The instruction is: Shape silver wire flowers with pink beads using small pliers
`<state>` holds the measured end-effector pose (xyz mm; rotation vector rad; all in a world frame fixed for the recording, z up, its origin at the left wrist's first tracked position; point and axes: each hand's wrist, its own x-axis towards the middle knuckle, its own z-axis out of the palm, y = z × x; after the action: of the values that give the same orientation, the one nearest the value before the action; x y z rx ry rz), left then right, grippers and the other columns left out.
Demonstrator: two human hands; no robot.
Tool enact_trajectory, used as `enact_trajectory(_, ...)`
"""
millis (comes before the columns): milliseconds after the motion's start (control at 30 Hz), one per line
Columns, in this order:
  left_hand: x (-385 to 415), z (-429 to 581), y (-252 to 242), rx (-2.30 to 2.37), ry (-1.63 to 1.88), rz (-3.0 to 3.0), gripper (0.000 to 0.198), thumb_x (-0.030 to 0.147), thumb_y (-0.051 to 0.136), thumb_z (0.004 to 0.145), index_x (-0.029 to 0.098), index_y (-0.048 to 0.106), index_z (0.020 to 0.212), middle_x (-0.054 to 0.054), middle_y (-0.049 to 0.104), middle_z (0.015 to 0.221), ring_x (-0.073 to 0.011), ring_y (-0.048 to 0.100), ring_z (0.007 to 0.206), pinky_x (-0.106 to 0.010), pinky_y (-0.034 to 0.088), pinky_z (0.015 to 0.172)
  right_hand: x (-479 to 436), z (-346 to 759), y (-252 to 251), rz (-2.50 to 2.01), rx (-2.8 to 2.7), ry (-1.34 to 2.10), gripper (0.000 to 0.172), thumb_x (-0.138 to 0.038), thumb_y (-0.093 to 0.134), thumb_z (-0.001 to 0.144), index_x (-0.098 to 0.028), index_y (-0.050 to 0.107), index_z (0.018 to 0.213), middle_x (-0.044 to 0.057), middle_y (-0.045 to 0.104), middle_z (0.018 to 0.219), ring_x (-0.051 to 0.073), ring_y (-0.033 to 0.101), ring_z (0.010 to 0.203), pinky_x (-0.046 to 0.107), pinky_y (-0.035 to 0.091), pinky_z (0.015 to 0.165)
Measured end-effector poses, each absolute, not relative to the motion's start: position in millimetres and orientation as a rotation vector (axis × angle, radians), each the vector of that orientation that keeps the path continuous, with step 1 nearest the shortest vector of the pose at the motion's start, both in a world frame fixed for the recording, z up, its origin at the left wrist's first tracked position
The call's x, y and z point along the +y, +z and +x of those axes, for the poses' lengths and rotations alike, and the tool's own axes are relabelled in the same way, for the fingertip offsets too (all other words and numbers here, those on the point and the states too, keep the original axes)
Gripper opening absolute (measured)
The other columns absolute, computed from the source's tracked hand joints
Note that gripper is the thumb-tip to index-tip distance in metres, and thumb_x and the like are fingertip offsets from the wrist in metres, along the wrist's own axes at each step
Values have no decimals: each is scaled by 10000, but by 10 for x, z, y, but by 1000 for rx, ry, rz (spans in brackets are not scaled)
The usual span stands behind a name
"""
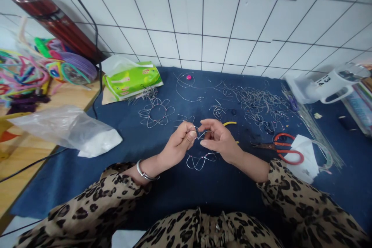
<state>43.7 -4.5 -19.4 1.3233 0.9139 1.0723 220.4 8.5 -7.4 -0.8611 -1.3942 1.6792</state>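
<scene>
My left hand (180,141) is closed, with thumb and forefinger pinching a ring of thin silvery wire bent into petal-like loops, a wire flower (197,164). Its lower loops hang below my hands over the cloth, and small pinkish beads seem to sit along the ring. Facing it from the right, my right hand (221,139) has thumb and forefinger apart around an upper wire loop; its other fingers are curled. Whether its fingertips touch the wire I cannot tell. A similar finished-looking wire flower (157,113) lies flat to the left. Partly behind my right hand is a yellow-handled tool (230,123).
On the dark blue cloth (174,201) lie tangled wire offcuts (261,100), orange-handled scissors (290,153), straight wires (322,131) and a pink round object (189,77). A green tissue pack (132,81) and plastic bag (72,128) stand left; a white cup (334,83) stands right.
</scene>
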Motion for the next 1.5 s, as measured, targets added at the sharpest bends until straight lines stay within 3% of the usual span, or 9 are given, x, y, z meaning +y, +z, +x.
enact_trajectory(167,-63,446,-218,894,1066,1296,167,362,464,911,197,462,893,32,441,659,-70,357,490,-214,306,456,85,2201,-46,-797,-1448,1706,544,-227,673,700,-314,448,1187,16,523,1138,69,441,618,236,425,574)
enact_trajectory(533,-104,501,-162,805,1008,1140,167,355,459,917,195,441,871,51,378,614,-69,330,489,-200,316,466,106,2203,-75,-851,-1685,1458,480,-146,607,711,-281,467,1150,-20,523,862,95,481,651,256,430,598)
enact_trajectory(733,-103,531,-124,720,998,984,151,319,464,920,188,440,848,49,374,625,-58,293,494,-175,305,458,104,2205,-41,-830,-1692,1492,428,-109,587,698,-243,482,1090,-40,475,774,89,475,648,249,432,605)
enact_trajectory(1067,-96,545,-114,722,1049,906,136,305,490,908,185,443,862,37,410,677,-57,309,512,-170,333,461,160,2257,-80,-821,-1521,1654,376,-143,662,680,-217,471,995,-36,524,777,84,514,669,229,450,595)
enact_trajectory(1500,-72,553,-143,766,1116,954,125,296,467,921,189,425,872,39,423,678,-66,355,523,-183,364,465,173,2247,-56,-985,-1388,1577,285,-142,700,637,-198,483,813,-38,577,724,92,566,626,244,477,580)
